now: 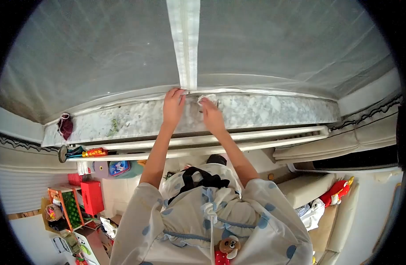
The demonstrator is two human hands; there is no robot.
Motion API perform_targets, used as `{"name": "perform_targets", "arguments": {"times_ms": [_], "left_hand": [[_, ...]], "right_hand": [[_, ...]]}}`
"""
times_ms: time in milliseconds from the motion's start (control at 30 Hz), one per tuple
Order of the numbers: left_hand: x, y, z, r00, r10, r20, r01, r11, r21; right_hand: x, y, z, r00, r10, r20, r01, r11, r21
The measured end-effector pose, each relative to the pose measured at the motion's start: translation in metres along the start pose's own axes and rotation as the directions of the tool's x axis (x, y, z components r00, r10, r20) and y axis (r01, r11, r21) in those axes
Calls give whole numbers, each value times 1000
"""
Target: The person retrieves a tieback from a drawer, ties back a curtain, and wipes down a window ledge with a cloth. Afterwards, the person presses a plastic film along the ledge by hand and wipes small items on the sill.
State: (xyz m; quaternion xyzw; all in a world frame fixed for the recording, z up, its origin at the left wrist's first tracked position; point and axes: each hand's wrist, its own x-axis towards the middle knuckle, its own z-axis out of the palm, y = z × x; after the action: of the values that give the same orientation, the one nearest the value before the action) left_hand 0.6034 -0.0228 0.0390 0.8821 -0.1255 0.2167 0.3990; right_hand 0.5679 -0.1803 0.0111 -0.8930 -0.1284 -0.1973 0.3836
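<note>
1. The translucent grey, film-like sheet point(278, 44) spans ten to two o'clock from the view's centre, its long white vertical strip point(185, 44) at twelve.
2. The left hand point(173, 108), at ten, has fingertips by the strip's foot; I cannot tell whether its grip pinches.
3. The right hand point(212, 117), at one, grasps a crumpled white scrap point(207, 97) over the grey-and-white marbled sill point(273, 108).
4. The sheet looks light, limp, slick: hold its hem beside the strip. The scrap seems soft; pinch its bunched middle.
</note>
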Motion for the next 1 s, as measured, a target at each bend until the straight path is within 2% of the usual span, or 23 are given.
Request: {"name": "perform_targets", "arguments": {"times_ms": [67, 167, 233, 300, 333, 400, 500, 567, 700, 800, 1000], "left_hand": [[2, -5, 3, 995, 95, -37, -93, 995, 41], [1, -2, 0, 992, 120, -42, -116, 990, 76], [1, -3, 1, 991, 128, -45, -122, 985, 121], [3, -7, 4, 989, 137, -53, -126, 978, 168], [5, -9, 7, 985, 163, -50, -147, 963, 227], [8, -8, 3, 981, 190, -45, -169, 942, 289], [13, -8, -1, 972, 235, 13, -220, 889, 401], [16, -10, -3, 965, 258, 42, -255, 898, 358], [20, -17, -1, 974, 219, 53, -224, 920, 322], [21, -19, -2, 967, 251, 31, -250, 926, 282], [16, -19, -8, 967, 256, 7, -251, 944, 215]], "right_hand": [[-1, 4, -11, 975, 193, 106, -211, 958, 194], [-1, -3, -27, 994, 100, 37, -107, 951, 289], [3, -1, -28, 994, 109, -2, -105, 968, 228], [14, 0, -29, 986, -112, -124, 93, 985, -147], [21, 0, -26, 985, -118, -124, 100, 985, -143], [35, 0, -20, 961, -271, -49, 227, 880, -417], [50, 4, -16, 936, -351, 5, 304, 803, -512], [58, 10, -17, 924, -378, 51, 346, 776, -527], [64, 18, -19, 888, -421, 183, 444, 690, -572], [70, 20, -28, 873, -420, 249, 488, 723, -489], [71, 20, -31, 871, -444, 208, 490, 772, -405]]}}
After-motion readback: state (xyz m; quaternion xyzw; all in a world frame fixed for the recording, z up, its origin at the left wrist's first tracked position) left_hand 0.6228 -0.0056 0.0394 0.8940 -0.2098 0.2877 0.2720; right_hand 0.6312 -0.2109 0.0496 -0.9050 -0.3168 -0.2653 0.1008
